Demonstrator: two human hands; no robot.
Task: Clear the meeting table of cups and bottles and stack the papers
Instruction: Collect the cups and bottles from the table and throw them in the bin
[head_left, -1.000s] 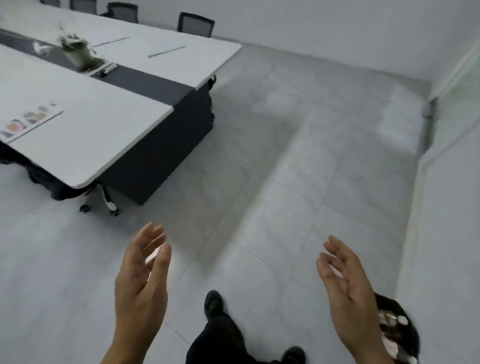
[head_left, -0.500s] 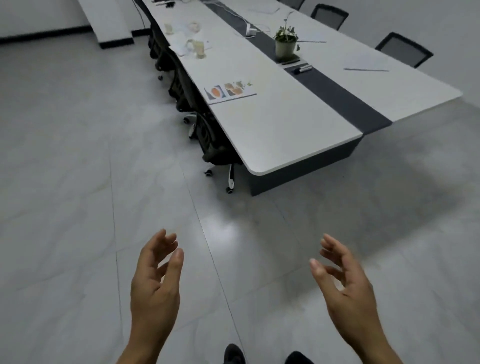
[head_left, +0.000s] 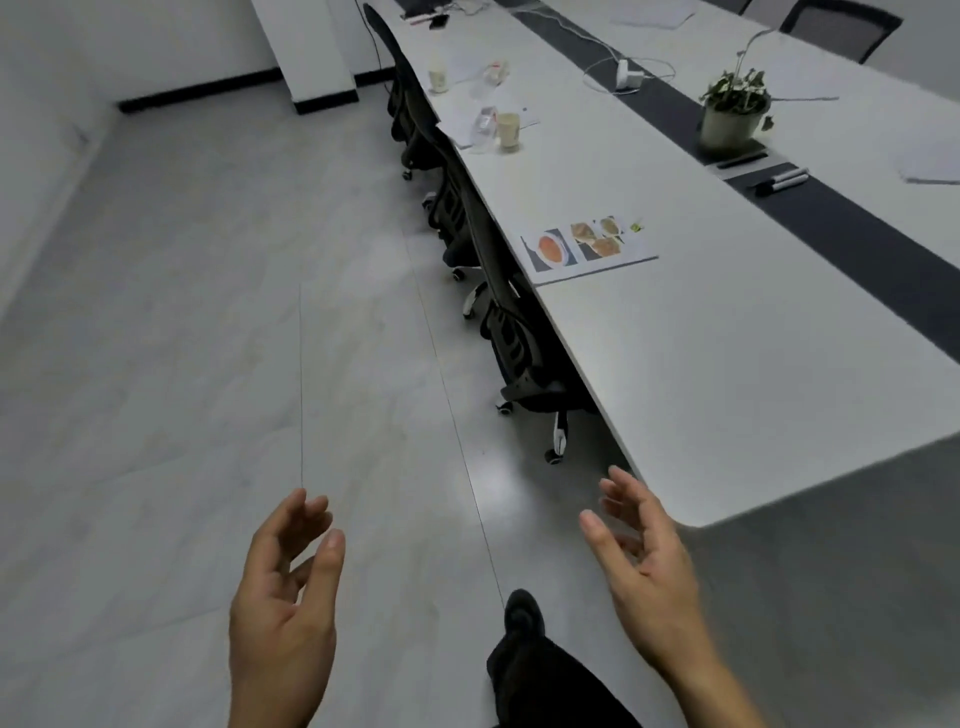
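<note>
A long white meeting table (head_left: 727, 364) runs from the near right to the far middle. On it lie a printed sheet with food pictures (head_left: 587, 248), a paper cup (head_left: 508, 131) beside a clear plastic bottle (head_left: 483, 126) on white papers, and farther off another cup (head_left: 438, 79) and a lying bottle (head_left: 493, 73). More papers (head_left: 932, 166) sit on the far side. My left hand (head_left: 285, 613) and my right hand (head_left: 649, 566) hang over the floor in front of me, fingers relaxed, holding nothing. The right hand is near the table's corner.
Black office chairs (head_left: 498, 291) are pushed in along the table's left edge. A potted plant (head_left: 732, 111), markers (head_left: 779, 179) and a white charger with cable (head_left: 626, 73) lie along the dark centre strip. Grey tiled floor (head_left: 208, 338) spreads to the left.
The view has swung left and come closer to the table, from its end to its left side. Both hands stay empty and relaxed in front of me.
</note>
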